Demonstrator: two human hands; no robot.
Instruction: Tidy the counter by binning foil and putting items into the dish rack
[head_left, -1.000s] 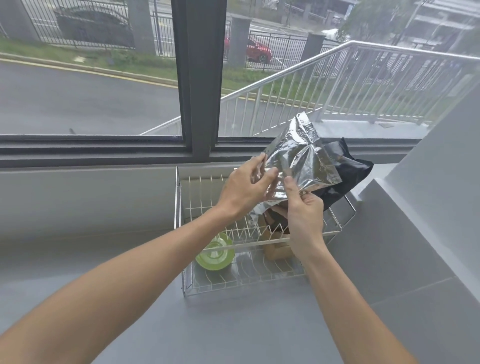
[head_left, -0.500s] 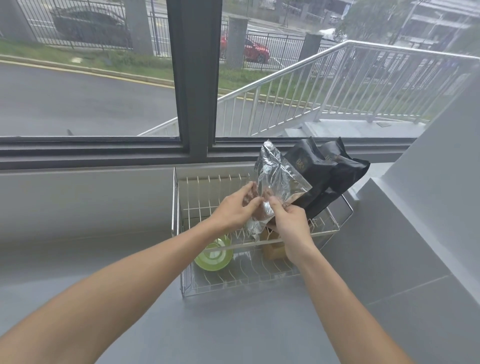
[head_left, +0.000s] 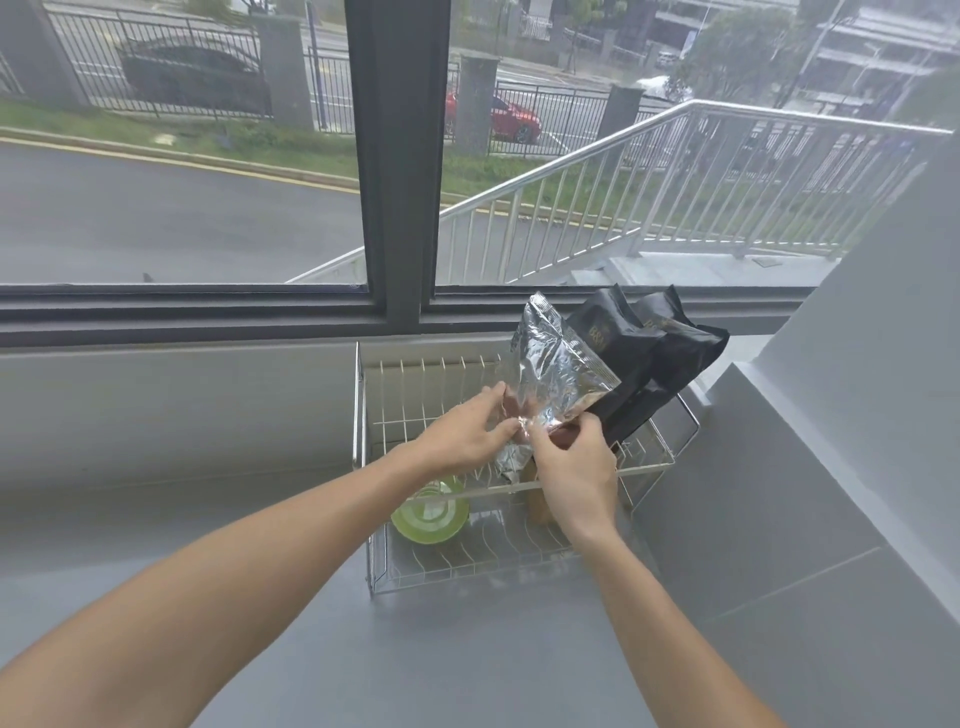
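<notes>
Foil bag (head_left: 555, 371): one, silver and crinkled, held upright above the dish rack (head_left: 363, 415), its top corner tilted toward the window. Both hands grip its lower part. The left hand (head_left: 467, 436) pinches the bag's left lower edge, fingers closed on the foil. The right hand (head_left: 576, 467) clamps the bottom edge from the near side, thumb and fingers pressed on it; something brownish shows at that grip, too blurred to name.

Dish rack: one, white wire, standing on the grey counter (head_left: 467, 649) against the wall under the window.

Green bowl (head_left: 430, 514): one, inside the rack at its near left, tilted against the wires.

Black bags (head_left: 649, 358): two, leaning in the rack's right end, just behind the foil bag.

Brown box (head_left: 537, 506): one, in the rack below the right hand, mostly hidden.
</notes>
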